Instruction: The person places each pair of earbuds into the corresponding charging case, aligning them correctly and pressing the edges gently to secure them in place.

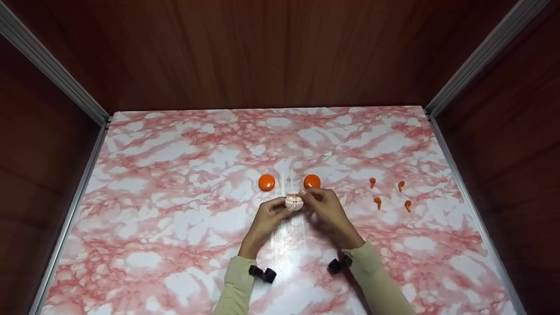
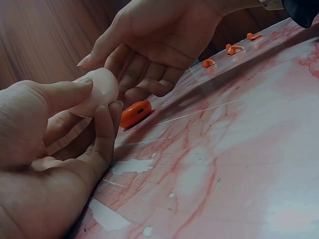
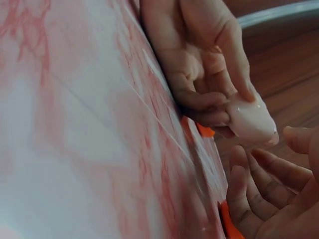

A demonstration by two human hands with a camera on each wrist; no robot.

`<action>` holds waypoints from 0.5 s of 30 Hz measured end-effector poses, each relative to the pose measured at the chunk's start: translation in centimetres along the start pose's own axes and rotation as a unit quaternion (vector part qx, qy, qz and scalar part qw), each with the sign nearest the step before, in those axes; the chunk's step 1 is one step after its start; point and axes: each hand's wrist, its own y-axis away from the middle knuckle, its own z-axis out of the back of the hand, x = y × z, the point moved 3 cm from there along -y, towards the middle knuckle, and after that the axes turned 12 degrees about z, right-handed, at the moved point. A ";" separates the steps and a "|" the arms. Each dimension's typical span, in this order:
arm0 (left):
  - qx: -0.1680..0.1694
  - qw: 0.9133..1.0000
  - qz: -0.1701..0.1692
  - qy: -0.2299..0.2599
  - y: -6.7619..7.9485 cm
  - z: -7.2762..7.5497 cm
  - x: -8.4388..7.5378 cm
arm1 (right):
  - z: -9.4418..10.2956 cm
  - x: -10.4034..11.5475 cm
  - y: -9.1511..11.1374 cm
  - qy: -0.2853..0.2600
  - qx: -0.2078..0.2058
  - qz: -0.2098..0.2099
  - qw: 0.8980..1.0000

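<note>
Nearest: pale green sleeves [image 1: 238, 278], each with a black blocky wrist device [image 1: 270, 275] at the cuff. Next, the left hand [image 1: 267, 223], at 8 o'clock from a small pale case [image 1: 294, 203], grasping it between thumb and fingers. Right hand [image 1: 327, 212] at 3 o'clock, released: thumb and fingers apart, tips at the case's edge; contact cannot be told.

Case is off-white with a faint pink cast, rounded like a pebble, glossy and hard-looking, held above the counter [image 1: 183, 280]. From the head view its upper side appears open, with two dark spots on the body; both wrist views give mainly the smooth, unmarked shell.

Beyond it, two round, domed orange cases with a plastic sheen: the left case [image 1: 266, 182] at 10 o'clock, the right case [image 1: 312, 181] between 1 and 2 o'clock. The left wrist view adds a dark oval slot in the side of one orange case, unseen from above. Between 2 and 3 o'clock, four orange earbuds [image 1: 401, 186], bulb-headed with short stems, lie well apart.

Counter surface: shiny, pink-and-white marbled. Farthest: dark reddish wood-grain panels [image 1: 262, 52], with grey metal rails [image 1: 485, 37] at the corners.
</note>
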 end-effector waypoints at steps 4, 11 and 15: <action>0.002 1.000 -0.004 -0.004 -0.1 0.0 0.1 | -0.2 0.0 0.0 0.007 -0.010 0.011 1.000; 0.009 1.000 -0.003 0.007 -0.1 0.2 0.0 | -0.3 0.2 0.1 -0.009 -0.021 0.010 1.000; 0.008 1.000 -0.004 0.015 0.1 0.3 -0.3 | -0.3 0.6 0.1 0.005 -0.015 0.024 1.000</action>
